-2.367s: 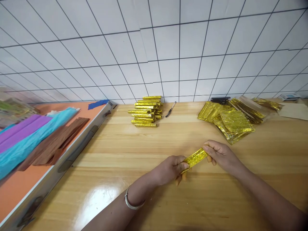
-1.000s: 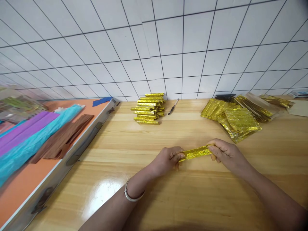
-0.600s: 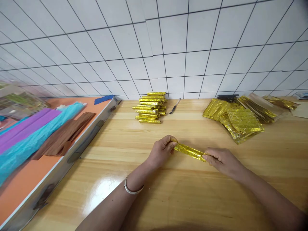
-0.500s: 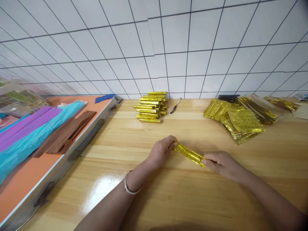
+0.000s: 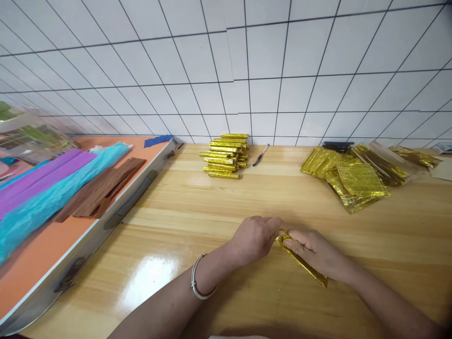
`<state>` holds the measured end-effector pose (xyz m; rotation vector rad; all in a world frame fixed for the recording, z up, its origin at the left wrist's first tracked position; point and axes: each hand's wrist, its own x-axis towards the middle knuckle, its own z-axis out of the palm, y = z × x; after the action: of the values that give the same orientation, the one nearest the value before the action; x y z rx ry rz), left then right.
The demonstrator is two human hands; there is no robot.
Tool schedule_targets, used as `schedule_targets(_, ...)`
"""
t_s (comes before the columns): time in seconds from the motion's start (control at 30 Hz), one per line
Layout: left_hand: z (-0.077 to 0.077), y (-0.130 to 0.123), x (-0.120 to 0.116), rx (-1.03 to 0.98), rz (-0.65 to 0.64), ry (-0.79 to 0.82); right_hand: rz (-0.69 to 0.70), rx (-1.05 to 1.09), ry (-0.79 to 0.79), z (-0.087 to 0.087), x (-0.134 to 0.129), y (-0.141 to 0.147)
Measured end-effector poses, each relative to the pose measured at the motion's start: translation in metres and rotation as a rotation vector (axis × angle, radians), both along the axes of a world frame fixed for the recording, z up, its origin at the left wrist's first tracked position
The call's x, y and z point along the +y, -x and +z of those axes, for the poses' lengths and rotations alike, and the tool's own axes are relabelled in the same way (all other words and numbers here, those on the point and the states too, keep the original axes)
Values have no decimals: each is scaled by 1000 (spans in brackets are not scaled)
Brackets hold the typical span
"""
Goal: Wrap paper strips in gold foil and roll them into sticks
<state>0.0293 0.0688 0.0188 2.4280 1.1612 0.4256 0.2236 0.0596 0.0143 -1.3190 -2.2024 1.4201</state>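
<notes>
A narrow gold foil strip (image 5: 306,266) slants down to the right over the wooden table. My right hand (image 5: 316,249) is closed on its upper part, thumb on top. My left hand (image 5: 256,238), with a bangle on the wrist, pinches at the strip's upper left end, its fingertips close to my right thumb. Behind my hands lies a stack of gold foil rolls (image 5: 226,157). Flat gold foil sheets (image 5: 362,180) are piled at the right.
A pen (image 5: 260,155) lies beside the rolls, near the tiled wall (image 5: 264,56). At the left, an orange-lined tray (image 5: 45,256) holds purple, turquoise and brown crepe paper. A black object (image 5: 338,146) sits behind the foil sheets.
My hands have come together, my left one moving right and down. The foil strip, earlier stretched between them, now hangs below my right hand. The view has shifted slightly.
</notes>
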Motion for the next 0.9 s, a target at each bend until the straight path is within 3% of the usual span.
schedule_targets(0.17,11,23,17,-171,169,109,-64,134,149,4,4,-10)
schedule_targets(0.37,3,36,30,-290,152,225,-90,142,98,-2,7,-13)
schedule_targets(0.5,-3,33,30,-312,166,258,-47,187,240,-4,9,-14)
schedule_targets(0.63,-4,24,24,-321,175,248,-25,207,260,-2,10,-15)
schedule_targets(0.9,-6,-4,4,-183,42,224,-56,188,343,-5,3,-4)
